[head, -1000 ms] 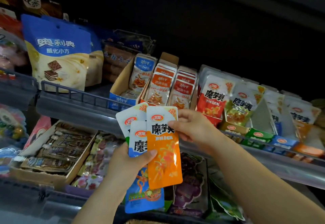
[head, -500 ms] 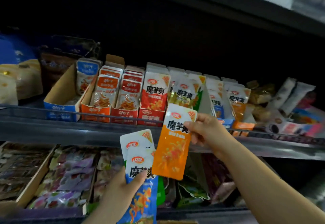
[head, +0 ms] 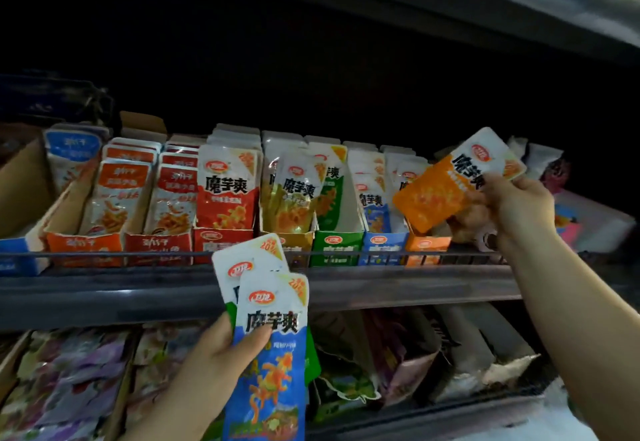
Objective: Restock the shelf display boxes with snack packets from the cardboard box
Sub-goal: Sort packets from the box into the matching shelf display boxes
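Step in hand: you are carrying one orange packet (head: 436,195) up to the shelf (head: 104,288). By my reading it is on its way to the box of its own colour and not yet in.
Right grip (head: 516,205): your fingers are curled round the white top end of the orange packet. It is tilted, with its orange end hanging just above the orange box (head: 427,245).
Left grip (head: 214,364): your thumb is pressed on a blue packet (head: 277,364), with a second packet (head: 242,260) fanned behind it. Both are held low, in front of the shelf edge.
Next move: you will likely need to turn the packet upright and lower it bottom edge first, without knocking over its neighbours.
Orange box: some packets stand in it, but your packet hides most of them, so I cannot tell how full it is.
Blue box (head: 382,246): a row of upright packets.
Green box (head: 337,248): only a front packet shows clearly, so it looks short of stock.
Yellow box (head: 301,245): the front packets lean.
Red box (head: 221,243): a full, upright row.
Cardboard box: not in view.
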Demonstrator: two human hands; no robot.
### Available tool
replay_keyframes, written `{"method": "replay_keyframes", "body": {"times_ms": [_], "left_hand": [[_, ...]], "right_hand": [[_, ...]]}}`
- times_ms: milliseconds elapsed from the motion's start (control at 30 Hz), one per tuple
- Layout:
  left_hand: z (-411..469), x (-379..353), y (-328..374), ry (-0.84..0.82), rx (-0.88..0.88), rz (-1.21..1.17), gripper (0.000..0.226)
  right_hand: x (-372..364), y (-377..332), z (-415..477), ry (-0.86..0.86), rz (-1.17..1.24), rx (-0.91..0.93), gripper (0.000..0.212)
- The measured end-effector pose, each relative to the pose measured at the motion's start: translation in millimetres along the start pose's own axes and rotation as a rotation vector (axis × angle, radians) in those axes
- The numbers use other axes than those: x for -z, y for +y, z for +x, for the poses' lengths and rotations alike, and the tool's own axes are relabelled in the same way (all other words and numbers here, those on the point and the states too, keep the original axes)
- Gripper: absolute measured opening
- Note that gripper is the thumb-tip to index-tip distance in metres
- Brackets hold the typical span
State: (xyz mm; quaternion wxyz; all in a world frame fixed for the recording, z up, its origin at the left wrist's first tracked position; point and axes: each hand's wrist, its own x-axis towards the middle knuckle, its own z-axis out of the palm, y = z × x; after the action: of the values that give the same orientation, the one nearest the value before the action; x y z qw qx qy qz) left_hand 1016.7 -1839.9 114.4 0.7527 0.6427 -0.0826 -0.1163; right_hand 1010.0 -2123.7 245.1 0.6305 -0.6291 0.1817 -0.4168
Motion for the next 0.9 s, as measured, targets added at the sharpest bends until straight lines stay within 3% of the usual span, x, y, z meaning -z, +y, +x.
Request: {"method": "replay_keyframes", "body": {"times_ms": [100, 300, 433, 533, 633, 767, 900], "left_hand": [[0.4, -0.3, -7.6, 0.055, -0.022, 0.084, 0.025], [6.7, -6.0, -12.8, 0.01, -0.031, 0.106, 0.021], [17.5, -2.3, -19.1, 0.007, 0.004, 0.027, 0.024], [20.4, -2.4, -19.9, 0.019, 0.038, -0.037, 0.023], [19.5, -3.7, -20.5, 0.026, 0.053, -0.029, 0.022], [19.3, -1.7, -23.0, 0.0, 0.053, 0.015, 0.023], [19.7, 0.7, -23.5, 0.012, 0.065, 0.042, 0.022]], "right_hand": [[0.9, 6.2, 14.6, 0.049, -0.067, 0.03, 0.024], [2.7, 16.9, 40.9, 0.121, -0.151, 0.1, 0.027], [-6.0, 25.6, 47.6, 0.003, -0.274, 0.042, 0.025], [-18.6, 37.4, 48.2, -0.119, -0.375, -0.048, 0.01], [-27.0, 47.2, 48.1, -0.141, -0.441, -0.063, 0.027], [-32.9, 49.2, 49.7, -0.143, -0.641, 0.036, 0.036], [-33.5, 54.0, 52.1, -0.103, -0.687, 0.096, 0.04]]}}
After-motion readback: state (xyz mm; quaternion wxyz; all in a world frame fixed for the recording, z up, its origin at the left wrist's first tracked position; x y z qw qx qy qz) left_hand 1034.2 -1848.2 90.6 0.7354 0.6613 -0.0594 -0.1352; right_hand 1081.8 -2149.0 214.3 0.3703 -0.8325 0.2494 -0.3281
